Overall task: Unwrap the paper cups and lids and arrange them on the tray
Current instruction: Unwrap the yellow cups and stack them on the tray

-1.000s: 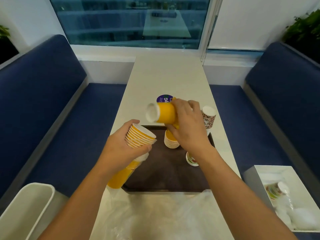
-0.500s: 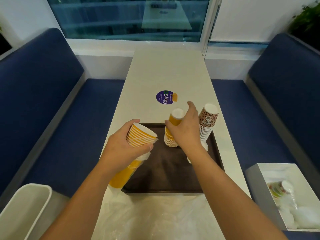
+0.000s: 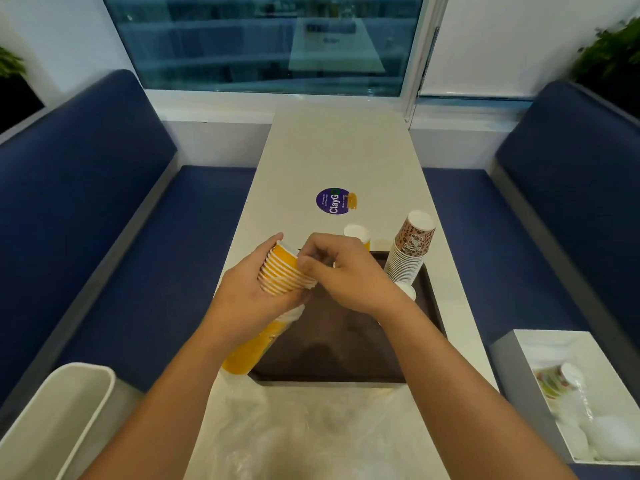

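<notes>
Left hand (image 3: 242,292) first: its fingers are curled round the yellow cups (image 3: 280,273), a nested stack that I hold tilted above the near-left part of the tray (image 3: 346,362). The lower part of this stack sits inside its plastic wrap (image 3: 256,344), which reaches down toward the desk (image 3: 339,150). My right hand (image 3: 346,271) meets the upper end of the stack, with the thumb on the side of the top cups and the fingers bent over the rims. It looks like a pinch on the top few cups, though the fingertips are hidden.

I judge that the step is to separate a small batch and set it on the tray. To do it well, I should hold the lower cups firm with the left hand. The right hand should pull along the line of the stack with a little twist. It should not squeeze hard, because paper rims deform easily.

On the far side of the tray a yellow stack (image 3: 356,233) stands upside down, and to its right is a taller stack of brown patterned cups (image 3: 412,251). Loose clear plastic (image 3: 304,431) lies on the near desk. A white box (image 3: 512,368) is at the right.
</notes>
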